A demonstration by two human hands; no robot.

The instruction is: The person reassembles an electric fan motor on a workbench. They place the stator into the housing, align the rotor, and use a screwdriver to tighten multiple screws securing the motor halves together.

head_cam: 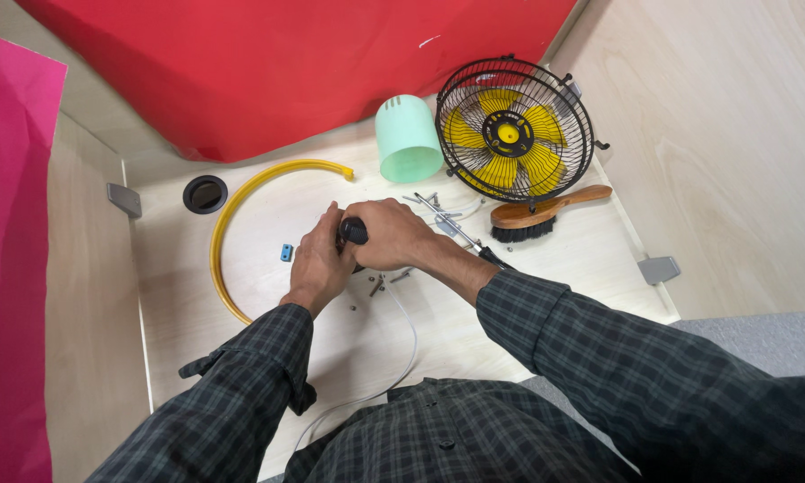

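Two hands clasped over a small black part (354,231) on a wooden desk (545,295)
Right hand (393,234) closed on it from above, left hand (320,261) cupped beside as brace; loose screws (377,286) near

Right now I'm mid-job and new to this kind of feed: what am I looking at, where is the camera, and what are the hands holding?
There is one picture, from a camera on the person's head, looking down at their own two bare hands over a pale wooden table. The right hand grips a black handle; the left hand closes beside it, and what lies under the hands is hidden. Small screws lie just below the hands. Around them are a yellow curved strip, a small blue block, a white cable, a mint cup on its side, a yellow-bladed fan and a wooden brush.
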